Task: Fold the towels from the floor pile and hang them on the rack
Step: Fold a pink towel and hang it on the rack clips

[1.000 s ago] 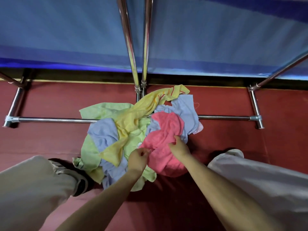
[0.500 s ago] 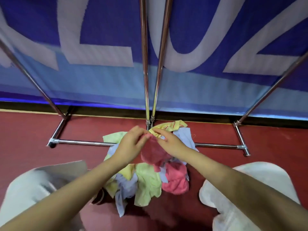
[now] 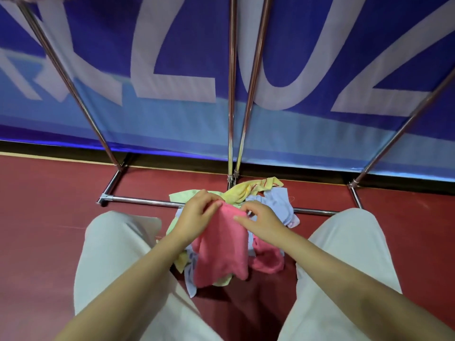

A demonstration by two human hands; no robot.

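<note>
Above the floor pile [image 3: 246,207], between the person's knees, a pink towel [image 3: 222,247] hangs from both hands. The left hand [image 3: 197,215] pinches its top edge at one corner, fingers [image 3: 214,204] curled over the cloth; the right hand [image 3: 261,221] has thumb and forefinger closed on the same edge a little to the right, its other fingers loosely bent. Holding it by the top edge lets the soft, nappy fabric drop and open out, probably so the corners can be found for a first fold. It still droops in rumpled lobes. Beneath lie limp yellow, pale green and lilac towels, heaped over the near chrome base bar of the rack [image 3: 138,200], whose smooth round tubes rise on the far side against a blue banner [image 3: 172,57].
</note>
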